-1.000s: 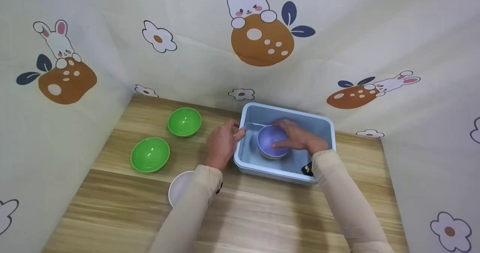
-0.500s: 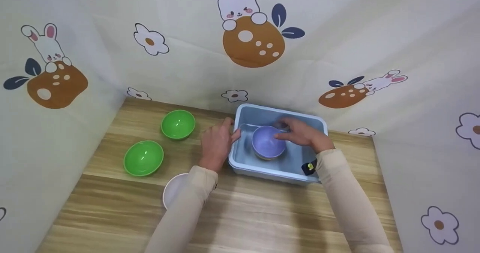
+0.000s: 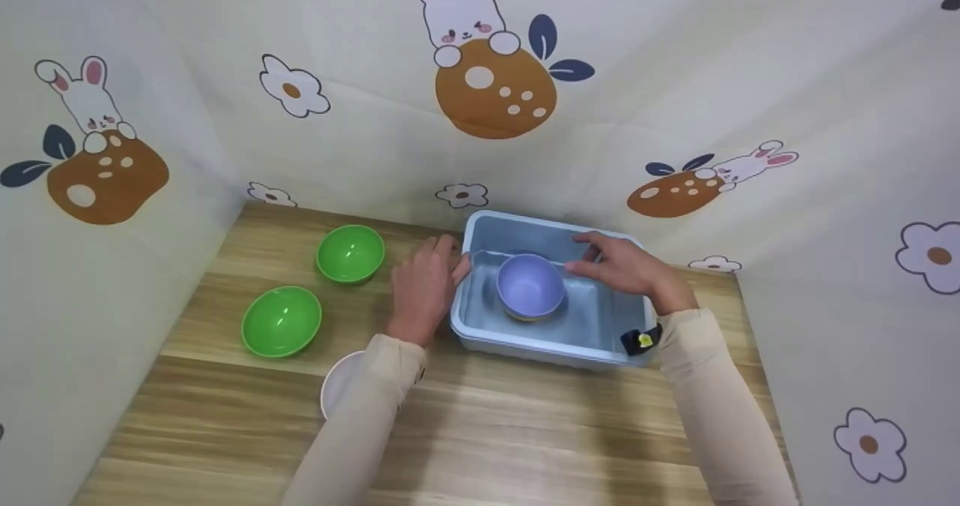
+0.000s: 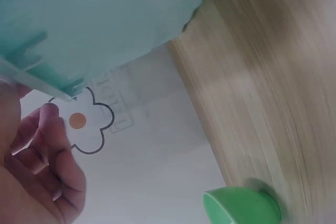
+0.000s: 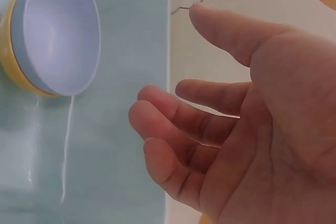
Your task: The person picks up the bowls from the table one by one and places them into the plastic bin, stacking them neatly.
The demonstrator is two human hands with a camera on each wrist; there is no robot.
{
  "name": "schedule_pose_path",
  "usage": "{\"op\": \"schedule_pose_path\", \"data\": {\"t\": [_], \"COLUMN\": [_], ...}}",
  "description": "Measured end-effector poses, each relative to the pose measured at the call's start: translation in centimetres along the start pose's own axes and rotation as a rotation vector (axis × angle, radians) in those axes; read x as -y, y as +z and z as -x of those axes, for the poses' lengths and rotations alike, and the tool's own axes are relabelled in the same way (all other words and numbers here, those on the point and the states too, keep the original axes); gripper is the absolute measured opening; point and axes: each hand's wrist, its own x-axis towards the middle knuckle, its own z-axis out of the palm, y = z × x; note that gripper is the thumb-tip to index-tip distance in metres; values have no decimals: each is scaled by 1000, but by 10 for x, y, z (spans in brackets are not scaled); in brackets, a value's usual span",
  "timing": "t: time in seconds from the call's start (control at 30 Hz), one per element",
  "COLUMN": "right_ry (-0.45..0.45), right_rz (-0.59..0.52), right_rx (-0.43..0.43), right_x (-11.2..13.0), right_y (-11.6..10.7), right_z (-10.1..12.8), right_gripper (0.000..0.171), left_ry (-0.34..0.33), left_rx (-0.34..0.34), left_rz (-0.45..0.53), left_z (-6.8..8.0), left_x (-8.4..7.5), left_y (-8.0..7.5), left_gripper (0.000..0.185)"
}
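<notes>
A light blue plastic basin [image 3: 551, 350] stands on the table against the back wall. Inside it a lavender bowl [image 3: 530, 286] is nested in a yellow bowl [image 5: 9, 56], whose edge peeks out below. My left hand [image 3: 424, 288] holds the basin's left rim, thumb over the edge and the other fingers curled outside. Over the basin's right half hovers my right hand [image 3: 628, 267], just right of the stacked bowls; its fingers are loosely bent with nothing between them, as the right wrist view shows.
To the left are two green bowls [image 3: 350, 254], one behind the other. A white bowl [image 3: 339, 386] sits partly hidden under my left sleeve. Patterned cloth walls [image 3: 360, 161] close in the wooden table [image 3: 225, 416] at the back and sides.
My right hand has let go of the lavender bowl and moved right, away from it; the bowl stays in the basin. My left hand keeps its place at the rim. The head view has shifted slightly.
</notes>
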Motion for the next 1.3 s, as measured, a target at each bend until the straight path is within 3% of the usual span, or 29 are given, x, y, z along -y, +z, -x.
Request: {"op": "schedule_pose_path", "data": {"t": [0.2, 0.6, 0.77, 1.0, 1.3], "right_ry": [54, 131, 175, 167, 145], "right_rz": [-37, -93, -143, -181, -266], "right_rx": [-72, -249, -279, -305, -329], "right_x": [-13, -53, -67, -80, -100], "right_y": [-10, -12, -4, 14, 33], "right_z": [16, 37, 42, 45, 47], "right_gripper": [74, 81, 83, 82, 76], "left_ry": [-76, -110, -124, -147, -158], "left_rx": [47, 30, 38, 16, 11], "left_rz": [78, 190, 207, 245, 239], "left_z": [1, 19, 32, 48, 70], "left_x": [3, 25, 34, 45, 52], "left_y": [-17, -48, -57, -69, -67], "left_gripper": [29, 40, 44, 49, 54]}}
